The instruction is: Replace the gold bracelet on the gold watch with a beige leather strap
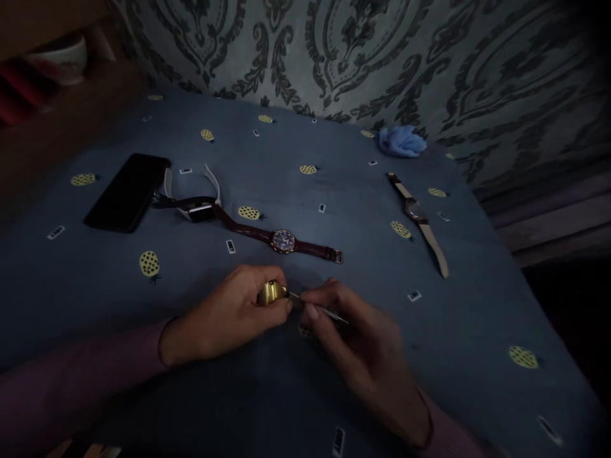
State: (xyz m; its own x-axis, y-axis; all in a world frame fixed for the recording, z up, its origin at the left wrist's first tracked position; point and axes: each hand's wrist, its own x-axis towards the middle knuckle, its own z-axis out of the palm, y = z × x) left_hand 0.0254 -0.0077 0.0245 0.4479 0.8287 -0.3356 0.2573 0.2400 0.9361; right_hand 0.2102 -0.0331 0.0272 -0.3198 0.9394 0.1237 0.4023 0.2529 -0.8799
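Dark swirls fill the gray wall (296,70) behind a blue cloth (353,184). Over the cloth, both hands are close together. The left hand (229,312) pinches a gold piece (271,293), shiny and curved. The right hand (367,343) pinches a thin silver tool (334,315), its tip near the gold piece's right side. Just past the hands lies a brown watch (283,241). Right of the right hand, open cloth runs to a slanting edge. Left-hand fingers hide some of the gold piece, and it's too dim to tell if the tool touches it.
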